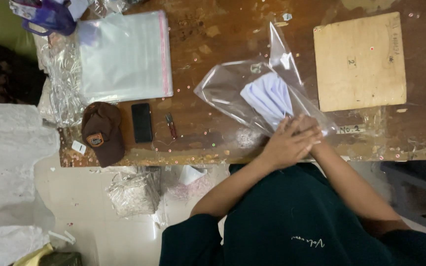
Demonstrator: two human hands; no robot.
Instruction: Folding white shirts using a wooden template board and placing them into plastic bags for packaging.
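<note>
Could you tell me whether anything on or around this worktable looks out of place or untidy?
Yes. Small pale beads lie scattered across the worn wooden table, as if spilled. A crumpled plastic bag lies on the floor below its edge. The clear bag under both hands, left hand uppermost, lies askew with its flap sticking up.

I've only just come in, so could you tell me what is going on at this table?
A person presses both hands, the left hand laid over the right hand, onto a clear plastic bag holding folded white fabric on the wooden table. A stack of clear bags, a brown cap and a phone lie alongside.
</note>
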